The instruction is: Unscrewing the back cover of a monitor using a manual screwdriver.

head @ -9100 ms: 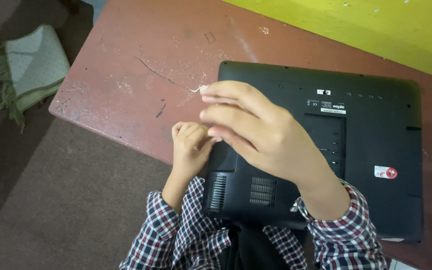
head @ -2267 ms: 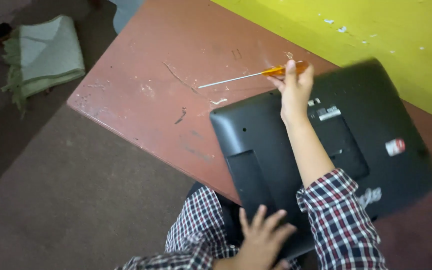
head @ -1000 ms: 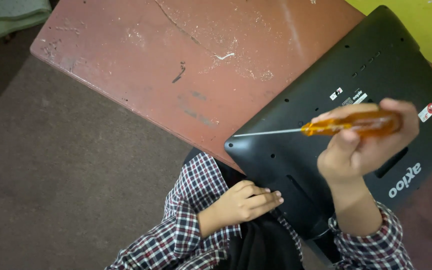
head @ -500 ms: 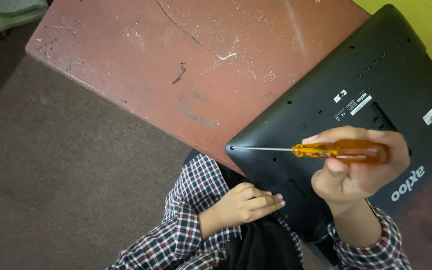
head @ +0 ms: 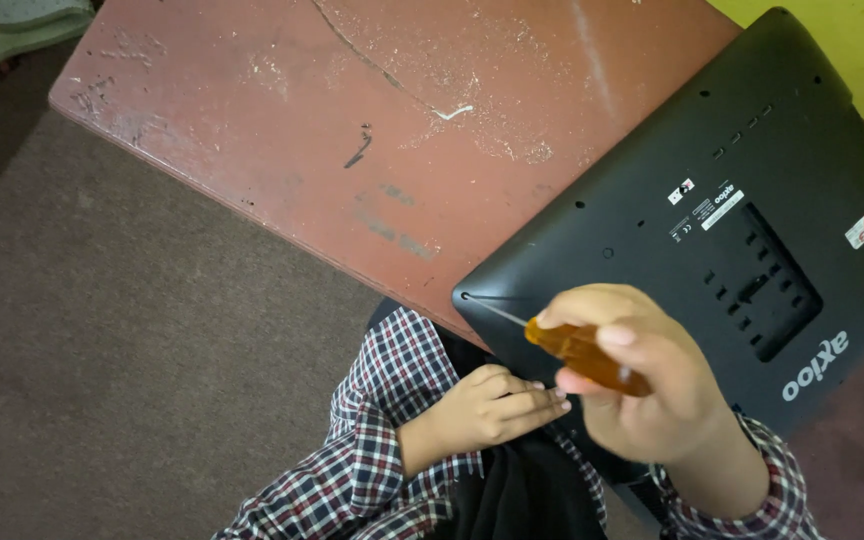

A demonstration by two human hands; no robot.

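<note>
Both of my hands are in view, and only one is gripping something. My right hand (head: 652, 385) is closed firmly around the orange handle of a screwdriver (head: 582, 355), fingers wrapped over the top and thumb along the near side. From that grip the thin metal shaft runs away to the left and slightly up, and its tip sits in a small hole at the nearest corner of the laptop (head: 712, 230). That black laptop lies bottom side up, stretching away beyond my right hand and to its right, with its near corner hanging past the edge of the table (head: 352, 130). My left hand (head: 497, 410) rests lower and to the left of the grip, below the laptop's edge; its fingers are loosely curled and pointing right, holding nothing that I can see. Checked sleeves (head: 372, 450) cover both my wrists. Further left, beyond the worn red tabletop, is brown floor (head: 122, 350).
</note>
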